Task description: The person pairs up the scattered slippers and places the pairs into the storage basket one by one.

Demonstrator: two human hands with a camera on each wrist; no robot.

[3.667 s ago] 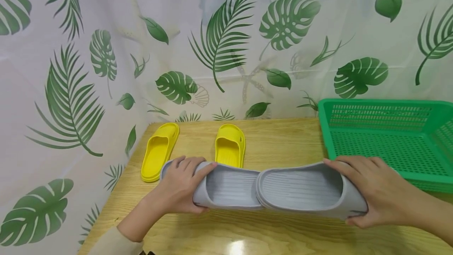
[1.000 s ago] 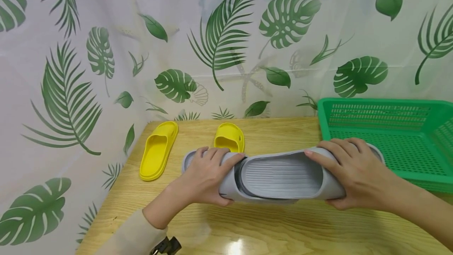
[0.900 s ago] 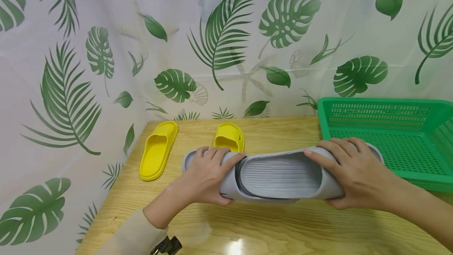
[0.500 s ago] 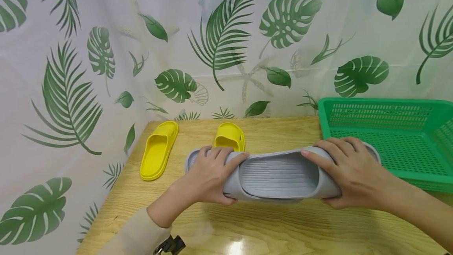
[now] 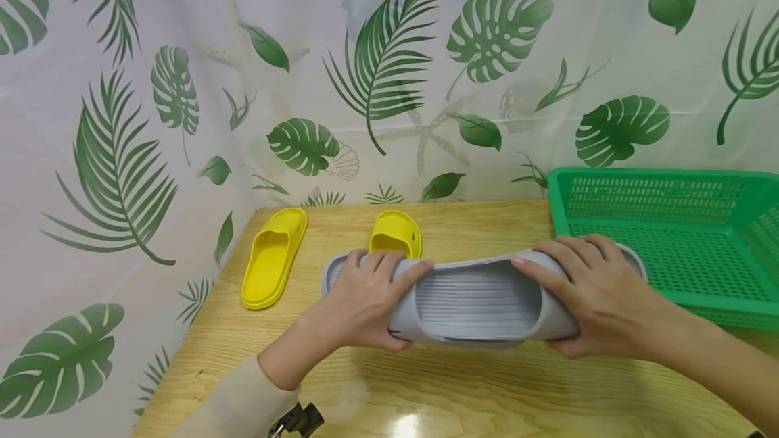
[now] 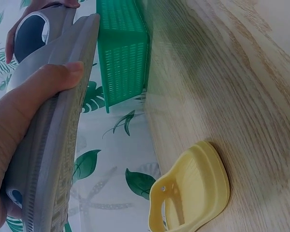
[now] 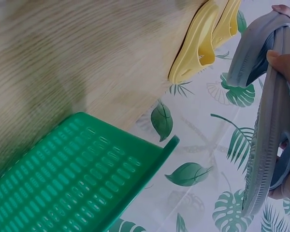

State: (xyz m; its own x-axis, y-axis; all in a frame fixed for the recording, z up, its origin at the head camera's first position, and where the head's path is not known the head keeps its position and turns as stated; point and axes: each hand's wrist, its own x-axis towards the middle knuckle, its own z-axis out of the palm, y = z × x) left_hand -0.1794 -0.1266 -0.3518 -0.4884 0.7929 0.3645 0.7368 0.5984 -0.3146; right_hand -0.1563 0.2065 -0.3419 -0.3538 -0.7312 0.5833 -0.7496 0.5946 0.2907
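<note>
A pair of grey slippers is held up over the table, toes pointing outward and one pushed into the other. My left hand (image 5: 364, 301) grips the left grey slipper (image 5: 404, 316) round its strap, thumb underneath against the sole (image 6: 67, 140). Round the strap of the right grey slipper (image 5: 558, 309), my right hand (image 5: 599, 296) holds on in the same way. The heel of the right slipper is hidden inside the left one's strap opening. Two yellow slippers, one at the left (image 5: 268, 259) and one at the middle (image 5: 395, 230), lie behind on the table.
A green plastic basket (image 5: 657, 178) with perforated walls stands at the back right, close to my right hand. The wooden table (image 5: 475, 225) ends at a leaf-print cloth (image 5: 389, 59) behind and to the left. A black clip-like device (image 5: 301, 418) hangs by the left sleeve.
The hands have drawn closer together, and the grey slippers, which earlier overlapped only at their heels, now sit deep in each other. The yellow slippers and the basket have stayed put.
</note>
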